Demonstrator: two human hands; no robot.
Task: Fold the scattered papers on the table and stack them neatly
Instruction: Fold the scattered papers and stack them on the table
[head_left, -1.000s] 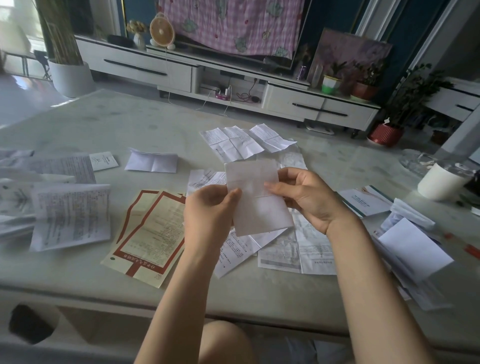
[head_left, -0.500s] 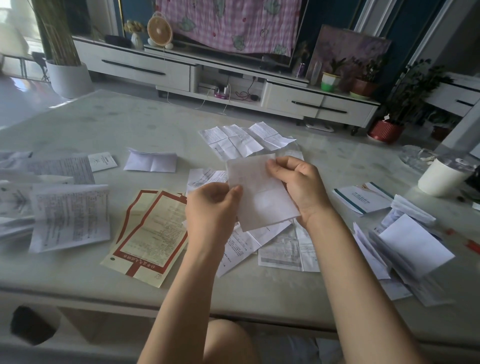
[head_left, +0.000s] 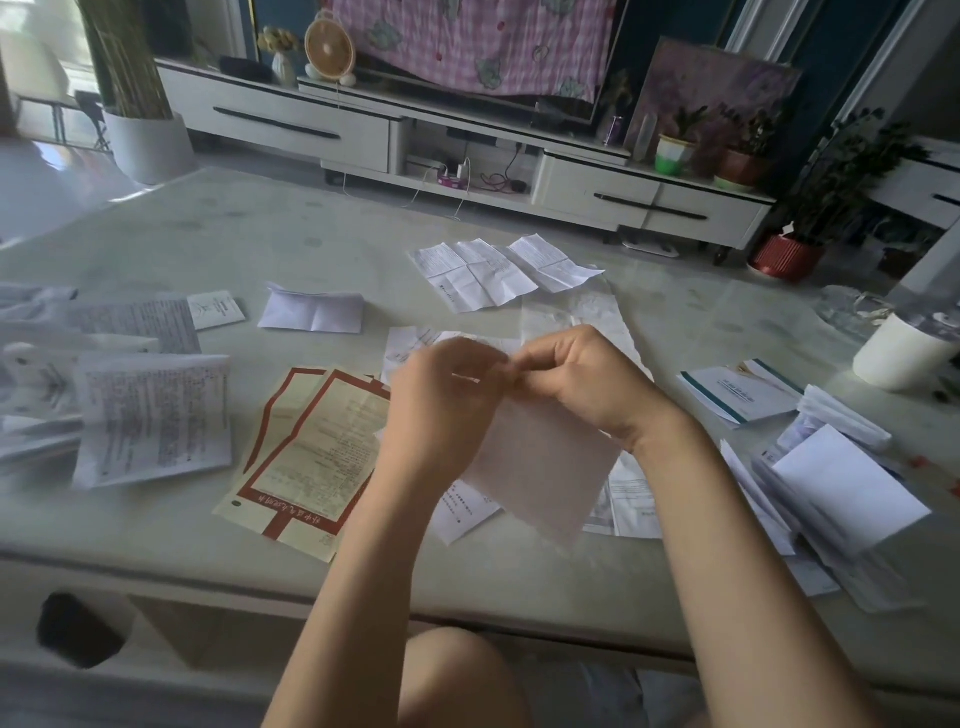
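Note:
A pale pinkish sheet of paper (head_left: 540, 467) hangs in the air above the table's middle. My left hand (head_left: 441, 405) and my right hand (head_left: 576, 379) pinch its top edge close together, fingertips nearly meeting; the left hand is blurred. Scattered papers lie under and around it: a red-bordered yellow sheet (head_left: 311, 447), a creased printed sheet (head_left: 478, 275), a small folded white paper (head_left: 311, 314). A pile of folded white papers (head_left: 841, 493) lies at the right.
The pale marble table (head_left: 208, 234) runs to a near edge just above my knee. Printed leaflets (head_left: 150, 415) pile up at the left. A white cup (head_left: 904, 353) and a teal-edged booklet (head_left: 737, 395) lie at the right. A TV cabinet stands beyond.
My hands have come together at the top of the sheet; the right hand slid left and up. The sheet's upper part has come down, and its lower part now hangs toward me.

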